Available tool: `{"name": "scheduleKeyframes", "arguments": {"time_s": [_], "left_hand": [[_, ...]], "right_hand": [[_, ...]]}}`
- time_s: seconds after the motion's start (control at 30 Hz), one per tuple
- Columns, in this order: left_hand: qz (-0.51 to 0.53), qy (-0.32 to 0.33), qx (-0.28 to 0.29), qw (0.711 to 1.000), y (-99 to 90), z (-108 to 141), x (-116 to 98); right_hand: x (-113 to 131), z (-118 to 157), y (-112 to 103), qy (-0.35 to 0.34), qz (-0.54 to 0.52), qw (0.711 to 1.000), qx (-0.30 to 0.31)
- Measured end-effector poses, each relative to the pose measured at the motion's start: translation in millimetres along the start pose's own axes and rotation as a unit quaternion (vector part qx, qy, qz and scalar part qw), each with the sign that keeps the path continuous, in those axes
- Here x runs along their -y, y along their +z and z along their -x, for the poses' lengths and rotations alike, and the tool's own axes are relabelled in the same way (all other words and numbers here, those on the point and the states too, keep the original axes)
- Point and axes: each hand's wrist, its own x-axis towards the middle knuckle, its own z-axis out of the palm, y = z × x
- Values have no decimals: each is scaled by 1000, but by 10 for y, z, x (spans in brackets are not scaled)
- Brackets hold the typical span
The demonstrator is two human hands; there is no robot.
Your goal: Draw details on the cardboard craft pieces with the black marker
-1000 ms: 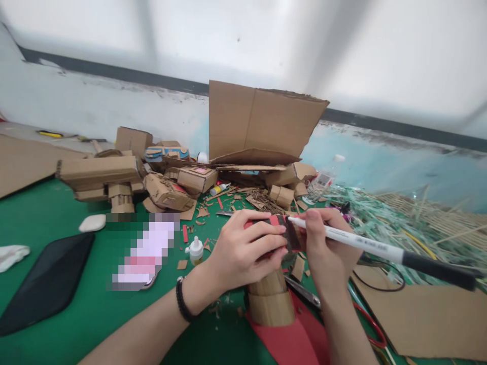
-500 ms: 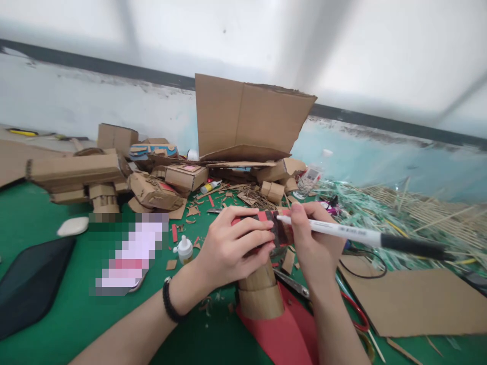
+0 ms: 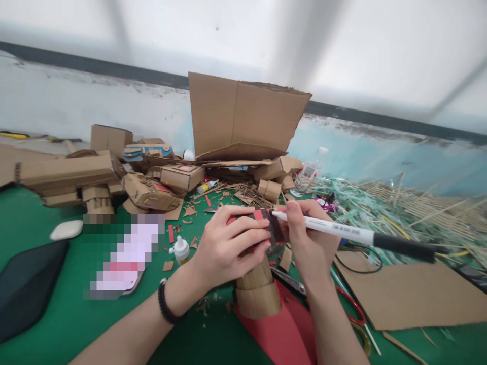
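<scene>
My left hand (image 3: 232, 241) is closed over the top of a cardboard model (image 3: 257, 299), its fingers wrapped across a red and black banded part. A rounded brown cardboard column shows below the fingers, above a red sheet (image 3: 281, 324). My right hand (image 3: 310, 238) grips a white marker (image 3: 338, 229) with a black end, held nearly level. The marker's tip touches or almost touches the black band beside my left fingertips. Part of the model is hidden behind both hands. Scissors (image 3: 291, 281) lie under my right wrist.
A small white glue bottle (image 3: 181, 250) stands left of my hands, near a blurred phone (image 3: 125, 258). Cardboard pieces (image 3: 72, 172) and scraps lie behind. At right are a flat cardboard sheet (image 3: 411, 296), a clear bottle (image 3: 307, 175) and many thin sticks (image 3: 426, 203).
The whole view has shifted slightly, so things appear a little further left. Both hands keep their hold on the model and the marker, whose tip stays by the black band.
</scene>
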Motion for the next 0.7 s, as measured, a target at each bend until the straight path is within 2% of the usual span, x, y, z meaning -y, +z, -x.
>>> {"name": "scheduleKeyframes", "arguments": {"time_s": [0.17, 0.33, 0.43, 0.6, 0.7], "left_hand": [[5, 0, 2, 1000, -1, 2, 6], [6, 0, 4, 1000, -6, -1, 2], [3, -2, 5, 1000, -7, 2, 2], [3, -3, 5, 1000, -10, 5, 4], [2, -3, 4, 1000, -9, 1, 1]], "right_hand": [[-7, 2, -15, -18, 18, 999, 40], [-8, 4, -17, -28, 13, 999, 16], [12, -5, -15, -50, 14, 998, 28], [14, -5, -17, 4, 6, 1000, 26], [-1, 0, -13, -6, 7, 1000, 22]]}}
